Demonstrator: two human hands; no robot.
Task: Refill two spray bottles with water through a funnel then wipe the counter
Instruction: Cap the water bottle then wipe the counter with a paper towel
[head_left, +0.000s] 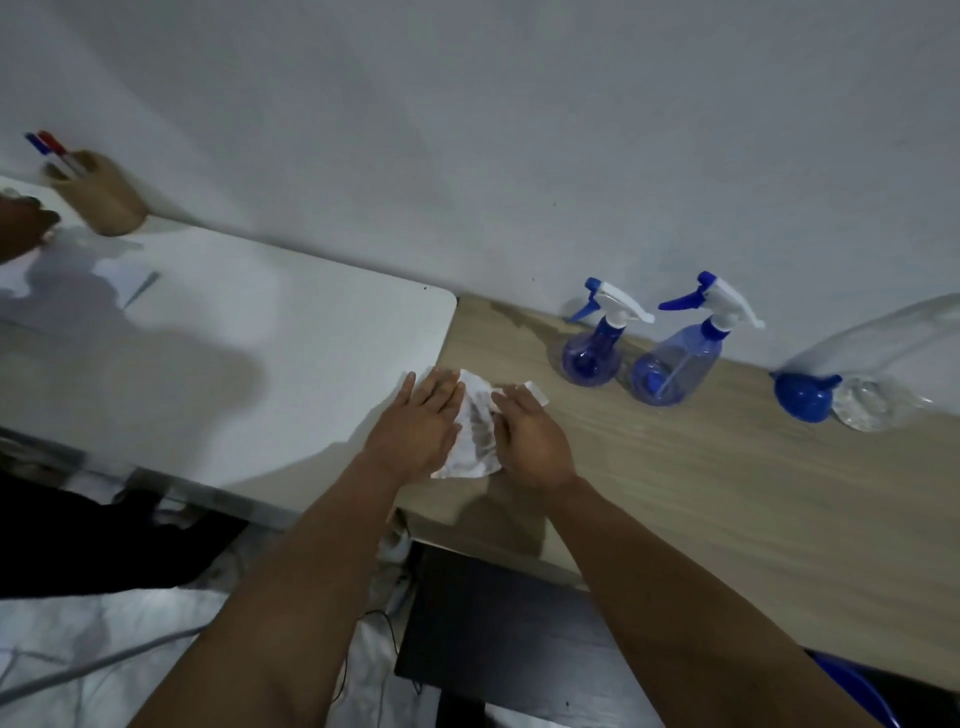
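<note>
Wipe step: left hand (415, 427) and right hand (531, 437) both flat, fingers straight, pressing the damp cloth (475, 435) at the wood counter's (727, 467) left edge; keep palms down, sweep right toward the capped spray bottles (670, 364).

Wood grain, blue plastic, a damp-looking cloth

The tabletop (727, 493) shows pale, matt wood grain; beside it a white tabletop (260, 338) is smooth and plain. The cloth (475, 431) is white, crumpled, with grey patches. Both spray bottles (592, 353) (675, 364) are translucent blue plastic, glossy, with white-and-blue heads. The funnel (802, 395) is opaque blue plastic; the bottle (883, 374) clear, shiny plastic.
</note>
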